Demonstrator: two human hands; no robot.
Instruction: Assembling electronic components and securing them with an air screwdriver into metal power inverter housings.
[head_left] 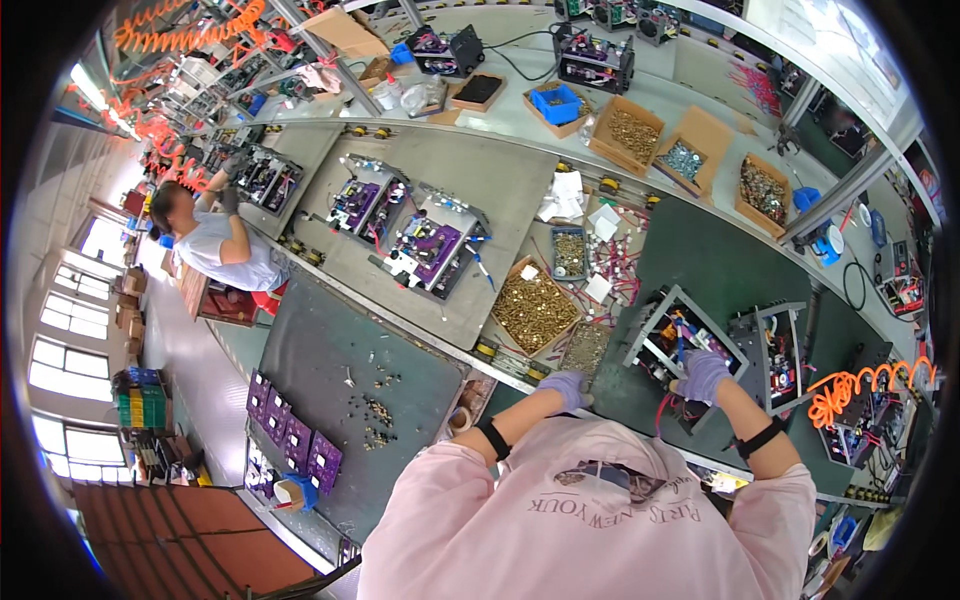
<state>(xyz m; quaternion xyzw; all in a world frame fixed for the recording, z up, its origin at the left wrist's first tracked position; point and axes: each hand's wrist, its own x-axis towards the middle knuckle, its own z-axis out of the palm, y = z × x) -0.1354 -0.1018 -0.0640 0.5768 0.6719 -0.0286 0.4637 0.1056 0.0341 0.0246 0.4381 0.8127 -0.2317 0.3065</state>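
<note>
Metal-framed unit (668,334) rests on green workshop benchtop (700,250); whether gloved fingers (692,381) grip, I cannot tell.

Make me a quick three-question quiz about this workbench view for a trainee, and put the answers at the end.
1. True or false: the left hand and the right hand both wear gloves.
2. Which hand is nearer the closest metal-framed machine: A, the left; B, the right?
3. Fill in the colour: the coiled hose at the far right is ____.

Key: 1, true; 2, B; 3, orange.
</note>
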